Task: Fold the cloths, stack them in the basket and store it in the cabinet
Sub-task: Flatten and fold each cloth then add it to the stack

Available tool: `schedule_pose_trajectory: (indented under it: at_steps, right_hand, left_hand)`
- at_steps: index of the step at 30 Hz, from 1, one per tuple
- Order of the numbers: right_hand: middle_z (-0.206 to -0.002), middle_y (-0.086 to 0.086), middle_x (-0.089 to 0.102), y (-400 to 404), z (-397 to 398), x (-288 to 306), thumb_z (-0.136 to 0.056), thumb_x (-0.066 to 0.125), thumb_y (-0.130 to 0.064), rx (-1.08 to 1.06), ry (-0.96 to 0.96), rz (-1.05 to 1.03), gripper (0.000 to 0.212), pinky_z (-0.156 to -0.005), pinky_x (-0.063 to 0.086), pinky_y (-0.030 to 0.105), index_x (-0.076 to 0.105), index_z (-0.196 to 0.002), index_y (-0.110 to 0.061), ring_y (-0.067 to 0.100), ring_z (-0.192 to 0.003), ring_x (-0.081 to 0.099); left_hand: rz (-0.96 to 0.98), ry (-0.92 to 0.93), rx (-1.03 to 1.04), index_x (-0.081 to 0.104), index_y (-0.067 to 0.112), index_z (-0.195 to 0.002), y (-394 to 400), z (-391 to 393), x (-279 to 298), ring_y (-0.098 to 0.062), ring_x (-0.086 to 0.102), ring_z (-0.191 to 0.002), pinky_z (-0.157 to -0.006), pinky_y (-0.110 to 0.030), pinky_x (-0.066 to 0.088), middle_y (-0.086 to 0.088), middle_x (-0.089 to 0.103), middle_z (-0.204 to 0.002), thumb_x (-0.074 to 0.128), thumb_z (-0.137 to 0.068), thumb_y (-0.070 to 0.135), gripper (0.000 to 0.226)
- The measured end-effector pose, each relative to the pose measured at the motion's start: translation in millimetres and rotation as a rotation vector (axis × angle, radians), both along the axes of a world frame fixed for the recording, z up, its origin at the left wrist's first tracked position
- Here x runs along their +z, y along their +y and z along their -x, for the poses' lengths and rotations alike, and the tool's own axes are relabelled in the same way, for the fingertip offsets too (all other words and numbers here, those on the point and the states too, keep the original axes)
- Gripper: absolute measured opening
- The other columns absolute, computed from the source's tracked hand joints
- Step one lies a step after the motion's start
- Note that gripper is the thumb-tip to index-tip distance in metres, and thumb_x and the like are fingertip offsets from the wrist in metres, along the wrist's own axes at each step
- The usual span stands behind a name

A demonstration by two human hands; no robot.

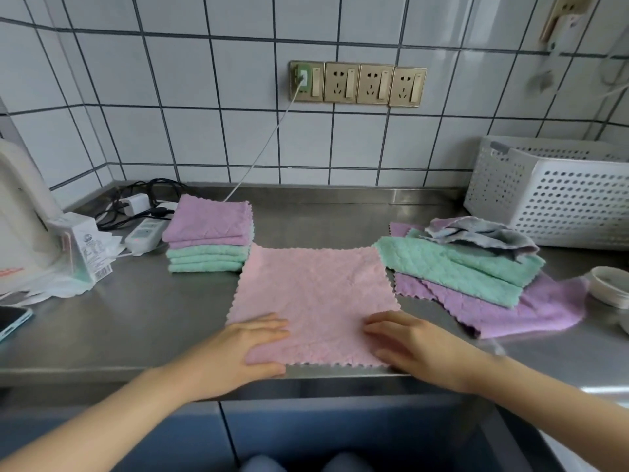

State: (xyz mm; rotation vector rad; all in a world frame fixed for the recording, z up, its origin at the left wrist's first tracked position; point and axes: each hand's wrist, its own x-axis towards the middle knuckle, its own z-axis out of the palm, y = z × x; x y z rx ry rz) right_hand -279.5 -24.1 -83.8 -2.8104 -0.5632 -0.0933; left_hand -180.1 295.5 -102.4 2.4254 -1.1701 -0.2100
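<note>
A pink cloth [316,294] lies spread flat on the steel counter [136,318], its near edge at the counter's front. My left hand [245,349] rests on its near left corner with the thumb tucked under the edge. My right hand [418,345] lies on its near right corner, fingers straight. A folded stack of purple and green cloths [209,236] stands at the back left. To the right lies a loose pile: a green cloth [452,267] over a purple cloth [531,308], with a crumpled grey cloth [476,235] on top. A white perforated basket [558,195] stands at the back right.
A white kettle [20,206], a small carton [85,247] and a power strip [144,231] with cables crowd the left. A phone [12,321] lies at the left edge. A white bowl [609,284] sits far right. Blue cabinet doors [340,427] run below the counter.
</note>
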Motion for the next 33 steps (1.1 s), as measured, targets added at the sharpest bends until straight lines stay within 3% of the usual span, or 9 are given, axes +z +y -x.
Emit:
schedule_pose_trajectory:
  at_steps: [3, 5, 8, 12, 16, 20, 23, 27, 33]
  right_hand:
    - [-0.144, -0.014, 0.040, -4, 4, -1, -0.085, 0.044, -0.063, -0.024, 0.014, 0.034, 0.063, -0.109, 0.027, 0.013, 0.049, -0.136, -0.026, 0.000, -0.131, 0.039]
    - [-0.138, -0.009, 0.049, -6, 6, -1, -0.088, 0.046, -0.059, 0.003, -0.041, 0.083, 0.056, -0.104, 0.036, 0.017, 0.054, -0.131, -0.024, 0.006, -0.124, 0.049]
    - [-0.138, -0.006, 0.049, -11, 9, 2, -0.094, 0.048, -0.021, 0.063, -0.078, 0.173, 0.040, -0.101, 0.041, 0.022, 0.050, -0.134, -0.025, 0.011, -0.121, 0.052]
    - [-0.135, -0.010, 0.042, -19, 7, 1, -0.087, 0.048, -0.002, -0.014, -0.049, 0.237, 0.058, -0.094, 0.046, 0.027, 0.039, -0.138, -0.029, 0.009, -0.116, 0.049]
    - [-0.095, -0.004, 0.066, -21, 2, 3, -0.084, 0.054, -0.015, -0.124, -0.068, -0.003, 0.019, -0.076, 0.049, 0.035, 0.066, -0.100, -0.017, 0.015, -0.085, 0.062]
    - [-0.070, -0.010, 0.063, -29, 19, 21, -0.085, 0.062, -0.016, -0.250, -0.022, -0.218, 0.009, -0.065, 0.048, 0.027, 0.065, -0.076, -0.017, 0.007, -0.064, 0.056]
    - [-0.056, -0.005, 0.045, -34, 35, 36, -0.086, 0.063, -0.009, -0.268, 0.062, -0.381, 0.025, -0.052, 0.030, 0.022, 0.053, -0.064, -0.003, 0.004, -0.052, 0.038]
    - [-0.058, 0.002, 0.038, -34, 27, 44, -0.088, 0.064, -0.013, -0.354, 0.092, -0.591, 0.032, -0.046, 0.024, 0.018, 0.050, -0.068, 0.008, 0.008, -0.049, 0.032]
    - [-0.073, 0.011, 0.058, -30, -45, 39, -0.088, 0.065, -0.018, -0.656, 0.099, -0.829, 0.022, -0.057, 0.048, 0.024, 0.066, -0.088, 0.004, 0.016, -0.064, 0.053]
  left_hand:
    - [0.021, -0.069, 0.060, 0.059, 0.030, -0.127, 11, 4, 0, 0.015, 0.035, -0.128, -0.113, -0.021, 0.028, 0.026, 0.045, -0.135, 0.042, -0.079, 0.074, 0.067]
    - [-0.035, -0.184, 0.058, 0.059, 0.029, -0.127, 18, 6, 2, 0.005, 0.046, -0.124, -0.107, -0.024, 0.037, 0.021, 0.052, -0.132, 0.052, -0.092, 0.029, 0.036]
    - [-0.111, -0.244, 0.087, 0.046, 0.031, -0.138, 28, 6, 8, -0.002, 0.045, -0.126, -0.104, -0.016, 0.034, 0.019, 0.046, -0.138, 0.040, -0.087, -0.008, 0.064]
    - [-0.061, -0.302, 0.227, 0.054, 0.030, -0.131, 30, 4, 13, -0.009, 0.053, -0.119, -0.093, -0.020, 0.042, 0.015, 0.055, -0.131, 0.042, -0.085, -0.006, 0.059]
    - [0.111, -0.195, 0.339, 0.070, 0.031, -0.101, 27, 7, 19, -0.003, 0.065, -0.090, -0.081, -0.026, 0.052, 0.021, 0.070, -0.099, 0.060, -0.085, 0.010, 0.028]
    - [0.279, 0.035, 0.371, 0.067, 0.017, -0.070, 31, 14, 31, -0.004, 0.062, -0.065, -0.072, -0.026, 0.049, 0.010, 0.072, -0.074, 0.068, -0.080, 0.006, 0.015]
    - [0.459, 0.346, 0.391, 0.069, 0.011, -0.070, 29, 24, 48, -0.007, 0.057, -0.062, -0.067, -0.022, 0.044, 0.002, 0.067, -0.064, 0.070, -0.082, 0.007, 0.012]
    - [0.638, 0.512, 0.532, 0.070, 0.003, -0.082, 18, 13, 52, -0.011, 0.055, -0.065, -0.063, -0.023, 0.047, -0.003, 0.063, -0.068, 0.069, -0.082, 0.008, 0.005]
    - [0.679, 0.513, 0.749, 0.066, -0.007, -0.087, -8, -32, 44, -0.018, 0.061, -0.060, -0.052, -0.027, 0.050, -0.015, 0.068, -0.077, 0.064, -0.086, 0.008, 0.014]
